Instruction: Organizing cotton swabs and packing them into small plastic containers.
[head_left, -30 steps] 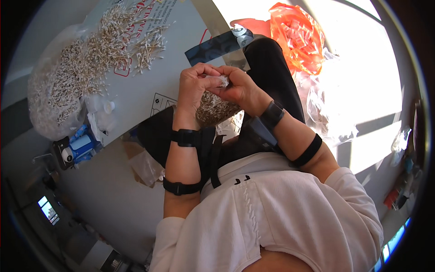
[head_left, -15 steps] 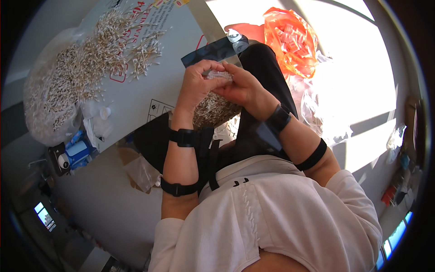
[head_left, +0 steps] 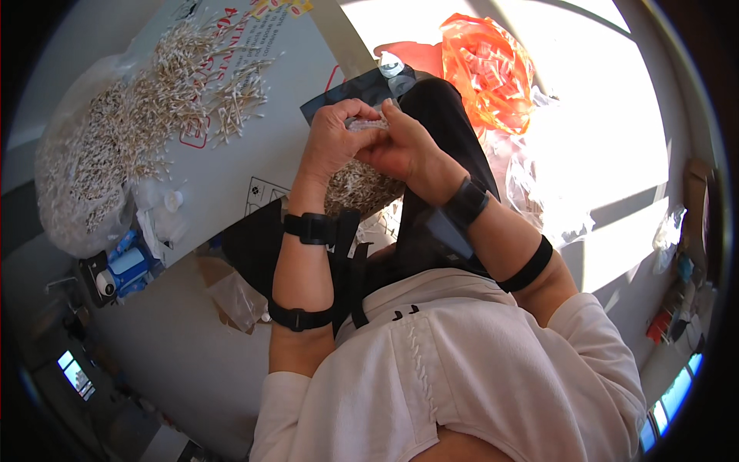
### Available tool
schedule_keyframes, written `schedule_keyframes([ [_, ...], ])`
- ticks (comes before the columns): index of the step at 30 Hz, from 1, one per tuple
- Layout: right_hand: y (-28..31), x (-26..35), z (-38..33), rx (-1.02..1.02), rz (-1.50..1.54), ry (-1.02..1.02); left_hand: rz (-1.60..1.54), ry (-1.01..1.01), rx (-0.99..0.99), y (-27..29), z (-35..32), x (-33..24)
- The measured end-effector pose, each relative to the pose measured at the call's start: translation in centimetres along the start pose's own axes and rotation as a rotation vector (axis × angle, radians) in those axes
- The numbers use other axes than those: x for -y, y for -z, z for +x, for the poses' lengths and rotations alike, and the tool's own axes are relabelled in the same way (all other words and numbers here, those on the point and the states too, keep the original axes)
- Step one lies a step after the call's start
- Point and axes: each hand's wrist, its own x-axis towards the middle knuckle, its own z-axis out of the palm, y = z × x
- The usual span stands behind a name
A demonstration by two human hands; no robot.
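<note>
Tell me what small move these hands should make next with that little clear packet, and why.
Probably press the packet's top edge closed. Both hands, left hand and right hand, pinch the small clear packet between them above the bag of cotton swabs on the lap; whether it is already sealed is unclear.

Table (head_left: 254, 165) w/ cotton swabs (head_left: 185, 85).

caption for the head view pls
Both hands, left and right, pinch a small clear packet above a swab pile.
</note>
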Motion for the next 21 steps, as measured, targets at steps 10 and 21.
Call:
schedule_keyframes([
  [10, 0.3, 2.3, -1.8, 0.077, -0.223, -0.092, -0.243, 0.17, -0.043, 0.3, 0.4, -0.2],
  [21, 0.0, 4.0, -3.6, 0.318, -2.057, 1.525, -0.233, 0.153, -0.046, 0.7, 1.9, 1.2],
])
